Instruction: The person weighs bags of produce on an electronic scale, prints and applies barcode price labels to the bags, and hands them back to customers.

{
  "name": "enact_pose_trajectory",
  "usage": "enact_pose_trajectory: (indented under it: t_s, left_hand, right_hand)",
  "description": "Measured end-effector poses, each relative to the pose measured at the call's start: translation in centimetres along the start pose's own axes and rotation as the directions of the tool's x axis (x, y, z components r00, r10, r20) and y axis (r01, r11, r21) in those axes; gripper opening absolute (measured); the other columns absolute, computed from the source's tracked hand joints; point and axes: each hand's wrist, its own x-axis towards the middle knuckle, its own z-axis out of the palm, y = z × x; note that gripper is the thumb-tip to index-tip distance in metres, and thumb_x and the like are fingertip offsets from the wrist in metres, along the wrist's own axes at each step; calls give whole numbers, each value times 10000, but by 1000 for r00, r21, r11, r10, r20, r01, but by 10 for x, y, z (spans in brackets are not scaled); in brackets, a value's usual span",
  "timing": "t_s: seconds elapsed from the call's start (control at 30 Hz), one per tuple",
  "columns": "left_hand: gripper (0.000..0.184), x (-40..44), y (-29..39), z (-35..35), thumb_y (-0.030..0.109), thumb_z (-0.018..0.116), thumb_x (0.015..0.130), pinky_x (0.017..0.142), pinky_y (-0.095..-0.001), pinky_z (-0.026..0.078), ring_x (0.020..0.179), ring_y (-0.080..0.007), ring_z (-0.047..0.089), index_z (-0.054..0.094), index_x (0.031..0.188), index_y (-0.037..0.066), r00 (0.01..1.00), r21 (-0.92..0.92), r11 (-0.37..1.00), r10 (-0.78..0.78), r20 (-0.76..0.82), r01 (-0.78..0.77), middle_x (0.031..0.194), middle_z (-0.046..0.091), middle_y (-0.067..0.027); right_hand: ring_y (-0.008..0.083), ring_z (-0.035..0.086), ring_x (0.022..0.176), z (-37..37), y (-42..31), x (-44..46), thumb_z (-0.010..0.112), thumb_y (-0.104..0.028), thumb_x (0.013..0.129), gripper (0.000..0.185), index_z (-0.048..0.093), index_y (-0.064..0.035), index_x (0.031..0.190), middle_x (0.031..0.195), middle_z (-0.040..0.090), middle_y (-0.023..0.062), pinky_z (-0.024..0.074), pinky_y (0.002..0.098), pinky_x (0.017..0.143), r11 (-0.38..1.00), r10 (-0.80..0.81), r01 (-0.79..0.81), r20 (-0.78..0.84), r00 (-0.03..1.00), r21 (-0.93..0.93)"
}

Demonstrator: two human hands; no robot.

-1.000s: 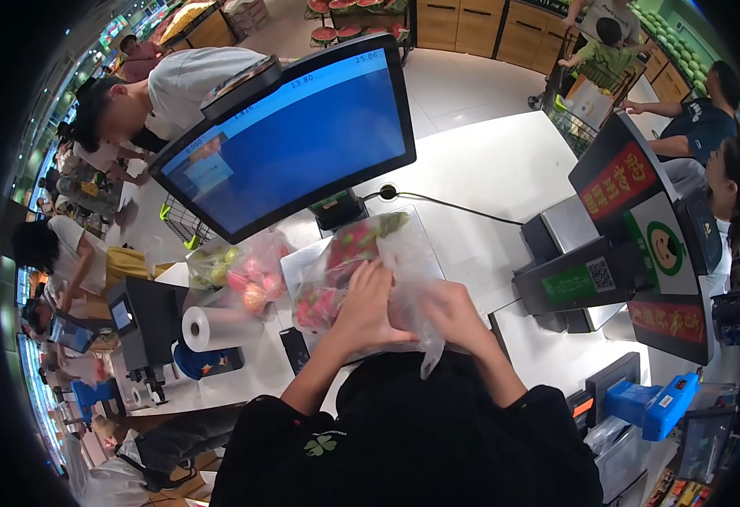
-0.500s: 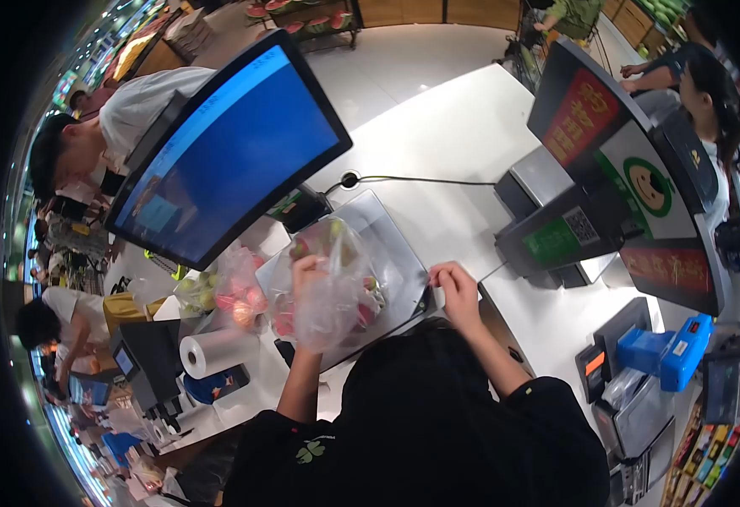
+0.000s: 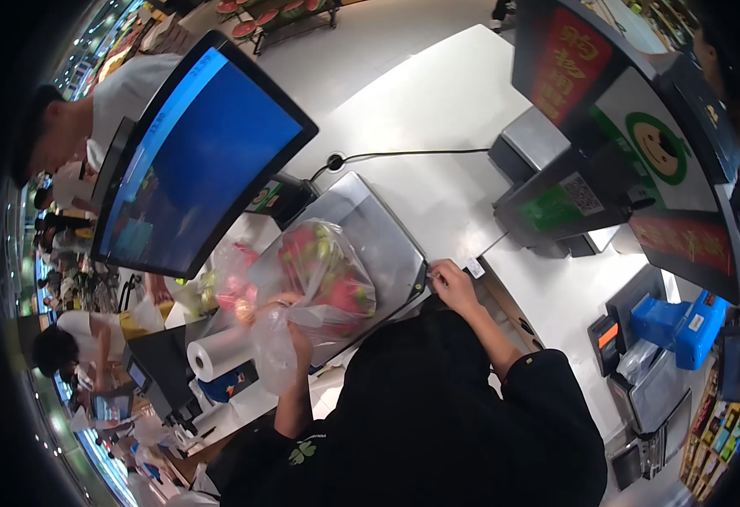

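Note:
A clear plastic bag of dragon fruit (image 3: 344,291) rests on the metal plate of a scale (image 3: 378,228). My left hand (image 3: 289,313) is closed around the gathered neck of this bag, partly covered by the loose plastic. By the scale's near right corner, my right hand (image 3: 453,286) has its fingers curled together. A small white label (image 3: 474,268) shows right beside its knuckles; whether the fingers hold anything is hidden.
A monitor (image 3: 205,160) stands at the left, with a plastic bag roll (image 3: 226,351) below it. Another bag of reddish fruit (image 3: 236,279) lies left of the scale. A customer display (image 3: 632,144) and a blue device (image 3: 682,325) are at the right. People stand beyond the counter.
My left hand has moved down and left from over the fruit to the bag's neck, pulling the plastic with it. The white label now shows beside my right hand, which stays near the scale's corner.

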Motion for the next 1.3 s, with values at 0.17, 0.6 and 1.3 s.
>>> enact_pose_trajectory:
  t_s: [0.17,0.6,1.3]
  left_hand:
    - [288,-24,-3,-19,288,465,972,615,-312,447,658,-213,559,483,855,25,994,6,996,-94,53,94,792,597,-117]
    - [220,-51,13,-31,93,590,893,552,-265,411,632,-145,522,373,909,62,983,-98,981,-156,94,165,731,520,-63]
    - [231,-45,21,-39,79,735,602,479,-317,412,509,-225,520,505,616,79,989,101,992,-86,122,74,589,473,-57]
  right_hand:
    - [175,592,644,-19,-11,-2,621,6,813,88,563,-35,865,841,596,63,473,270,581,998,57,-56,-25,998,31]
    - [24,418,572,-6,-191,184,656,-167,880,166,561,-48,813,655,498,-65,318,211,506,728,-132,-432,727,674,533]
    - [146,558,813,67,-155,215,778,-295,766,674,499,-35,1321,1170,572,99,482,267,767,948,-84,-232,872,483,219]
